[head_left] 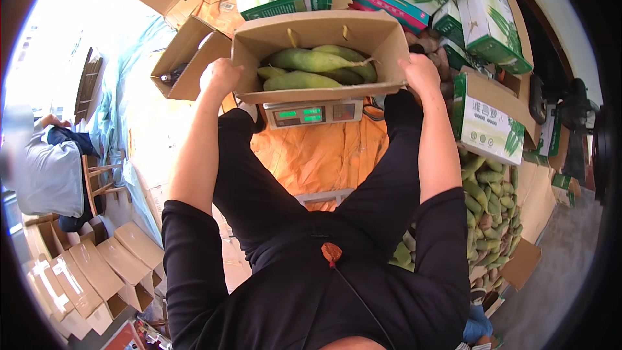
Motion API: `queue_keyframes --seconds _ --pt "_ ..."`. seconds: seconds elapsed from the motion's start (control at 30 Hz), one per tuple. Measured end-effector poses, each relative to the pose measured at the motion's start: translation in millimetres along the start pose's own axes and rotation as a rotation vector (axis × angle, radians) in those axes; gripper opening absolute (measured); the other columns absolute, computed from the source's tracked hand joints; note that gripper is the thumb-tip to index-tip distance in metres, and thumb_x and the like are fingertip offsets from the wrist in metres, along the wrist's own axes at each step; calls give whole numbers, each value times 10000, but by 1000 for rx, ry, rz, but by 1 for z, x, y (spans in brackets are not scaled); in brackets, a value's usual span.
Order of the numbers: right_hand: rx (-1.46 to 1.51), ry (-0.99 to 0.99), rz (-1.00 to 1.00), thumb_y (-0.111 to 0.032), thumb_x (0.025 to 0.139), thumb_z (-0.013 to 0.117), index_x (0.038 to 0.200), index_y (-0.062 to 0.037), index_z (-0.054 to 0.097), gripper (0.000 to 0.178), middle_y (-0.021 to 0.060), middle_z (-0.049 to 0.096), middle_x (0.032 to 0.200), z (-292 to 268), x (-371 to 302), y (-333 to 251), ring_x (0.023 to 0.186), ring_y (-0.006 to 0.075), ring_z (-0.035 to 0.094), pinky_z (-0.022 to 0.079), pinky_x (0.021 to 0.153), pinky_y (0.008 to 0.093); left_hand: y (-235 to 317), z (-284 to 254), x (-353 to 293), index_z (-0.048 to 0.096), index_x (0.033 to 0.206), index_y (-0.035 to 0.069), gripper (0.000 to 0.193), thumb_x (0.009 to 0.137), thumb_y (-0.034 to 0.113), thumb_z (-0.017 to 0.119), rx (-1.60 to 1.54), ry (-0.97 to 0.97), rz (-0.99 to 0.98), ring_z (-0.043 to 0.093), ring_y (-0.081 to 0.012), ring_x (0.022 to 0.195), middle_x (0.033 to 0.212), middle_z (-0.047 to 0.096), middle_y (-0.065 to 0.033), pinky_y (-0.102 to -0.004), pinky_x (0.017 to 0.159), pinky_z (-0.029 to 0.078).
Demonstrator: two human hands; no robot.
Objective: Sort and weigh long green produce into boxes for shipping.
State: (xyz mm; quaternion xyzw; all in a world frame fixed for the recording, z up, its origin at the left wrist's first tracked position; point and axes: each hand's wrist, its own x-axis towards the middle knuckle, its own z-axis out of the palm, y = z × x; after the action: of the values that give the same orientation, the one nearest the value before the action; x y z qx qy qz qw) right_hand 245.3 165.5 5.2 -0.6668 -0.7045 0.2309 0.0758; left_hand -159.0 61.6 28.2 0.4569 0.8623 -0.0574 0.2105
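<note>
Item 1, open cardboard box (321,35): upper centre of the frame, resting on a digital weighing scale (313,113) with green lit readouts. Long axis runs left to right across the picture. Contents: several long green mangoes (310,59) lying roughly along that same axis.

Item 2, left hand (220,76): at the box's left end wall, fingers curled together against the cardboard, clamped on the wall.

Item 3, right hand (421,71): at the box's right end, fingers wrapped over the rim, gripping it. Both hands sit at about equal reach, one at each short end; the box lies directly between them, neither hand nearer.

Item 4, orange sheet (324,152): spread under the scale, centre of the frame, between the person's black-trousered legs.

Item 5, heap of loose green mangoes (489,201): right of the frame, well apart from the hands.

Item 6, printed green-and-white cartons (483,16): stacked along the top and upper right.

Item 7, empty brown carton (181,58): upper left, just beside the left hand.

Item 8, flat-folded cartons (84,272): lower left.

Item 9, another person in a pale shirt (45,175): seated at the left edge.
</note>
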Motion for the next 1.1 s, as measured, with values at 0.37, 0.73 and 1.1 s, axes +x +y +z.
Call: queue_keyframes --seconds 0.37,0.73,1.1 --pt "393 13 -69 -271 790 613 750 31 619 305 178 599 680 -7 15 0 655 264 599 422 629 391 -18 -27 -11 702 953 58 348 814 368 624 -182 118 40 631 -324 996 1023 668 -187 -410 881 485" --pt "301 35 -420 -310 799 587 751 31 612 346 224 593 695 -58 -7 -166 681 365 587 428 625 437 -163 -47 -19 662 979 -62 343 833 244 616 -931 420 89 612 -172 733 802 672 -98 -320 694 478" --pt "33 -175 -781 -307 800 562 798 -80 705 269 173 678 852 79 -103 -336 825 347 657 526 764 449 -350 -12 -231 668 908 0 352 813 321 560 -352 646 -259 609 -426 815 833 633 -259 -470 697 457"
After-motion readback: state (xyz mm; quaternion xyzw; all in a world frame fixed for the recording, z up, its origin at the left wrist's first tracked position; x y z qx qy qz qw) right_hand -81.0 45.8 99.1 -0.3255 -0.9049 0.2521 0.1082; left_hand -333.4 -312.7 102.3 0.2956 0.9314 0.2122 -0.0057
